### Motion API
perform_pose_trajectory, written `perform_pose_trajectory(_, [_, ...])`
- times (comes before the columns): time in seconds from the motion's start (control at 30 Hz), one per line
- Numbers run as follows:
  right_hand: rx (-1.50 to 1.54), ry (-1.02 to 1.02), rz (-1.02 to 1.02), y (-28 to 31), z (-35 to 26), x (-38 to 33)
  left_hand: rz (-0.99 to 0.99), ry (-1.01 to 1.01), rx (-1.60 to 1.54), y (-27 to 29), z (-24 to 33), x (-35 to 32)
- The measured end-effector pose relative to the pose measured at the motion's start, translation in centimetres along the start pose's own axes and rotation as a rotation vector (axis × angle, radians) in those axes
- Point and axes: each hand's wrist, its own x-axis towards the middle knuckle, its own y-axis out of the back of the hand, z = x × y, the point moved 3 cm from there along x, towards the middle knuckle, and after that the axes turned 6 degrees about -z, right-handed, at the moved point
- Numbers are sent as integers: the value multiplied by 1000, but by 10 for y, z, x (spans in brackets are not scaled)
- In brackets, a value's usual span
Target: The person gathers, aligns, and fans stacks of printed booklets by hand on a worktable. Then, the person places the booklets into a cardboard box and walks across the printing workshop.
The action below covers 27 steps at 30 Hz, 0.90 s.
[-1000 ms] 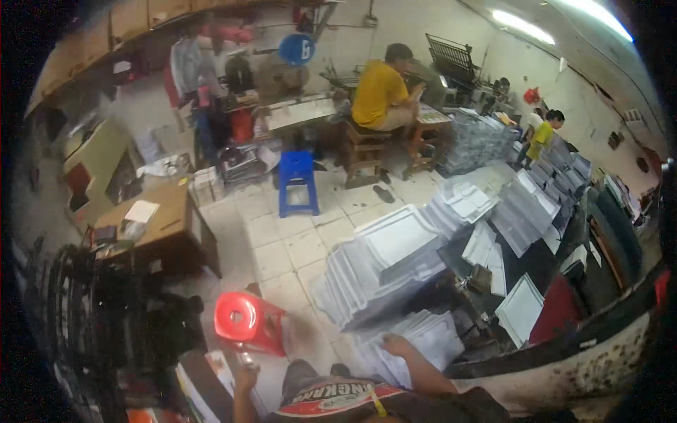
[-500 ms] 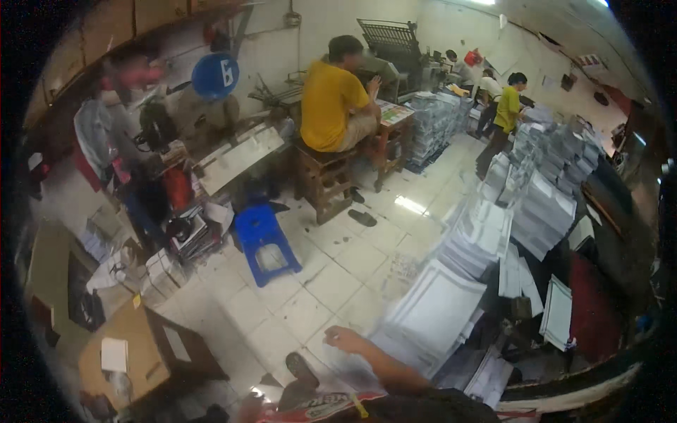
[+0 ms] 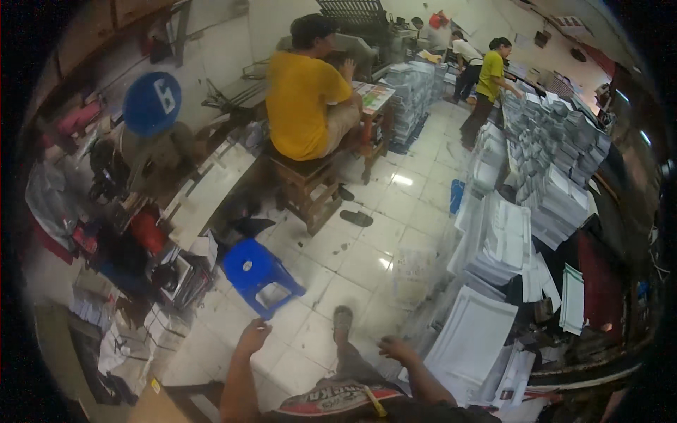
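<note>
My left hand (image 3: 254, 336) hangs over the tiled floor, just in front of a blue plastic stool (image 3: 255, 271). Its fingers are curled together, and a small pale spot shows at the tips, too small to name. Nothing touches the stool. My right hand (image 3: 399, 350) is held low in front of me with its fingers loosely apart and nothing in them. Beside it on the right lies a stack of large white paper sheets (image 3: 469, 338), apart from the hand. One sandalled foot (image 3: 343, 319) is stepping forward between my hands.
Paper stacks (image 3: 501, 233) line the right side. Ahead, a person in a yellow shirt (image 3: 303, 106) sits on a wooden stool (image 3: 305, 190) by a small table (image 3: 374, 99). Another person (image 3: 490, 77) stands at the far stacks. A cardboard box (image 3: 151, 402) is at lower left; sandals (image 3: 356, 218) lie on the tiles.
My view has moved forward, with the seated person and stool now nearer. My left hand has come into view, and my right hand has shifted right in the picture.
</note>
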Motion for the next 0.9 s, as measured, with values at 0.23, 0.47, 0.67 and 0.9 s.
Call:
perform_pose_trajectory(0.23, [99,5,-11,100,-121,103,83,70,87,-9,-60,176])
perform_pose_trajectory(0.47, [405,87,135,217,-302,200,-483,233,264,-99,-66,244])
perform_pose_trajectory(0.67, [243,293,216,342,-403,274,-696,202,315,-134,7,385])
perform_pose_trajectory(0.9, [-391,-39,435,495,-293,364,-641,-164,441,-158,235,731])
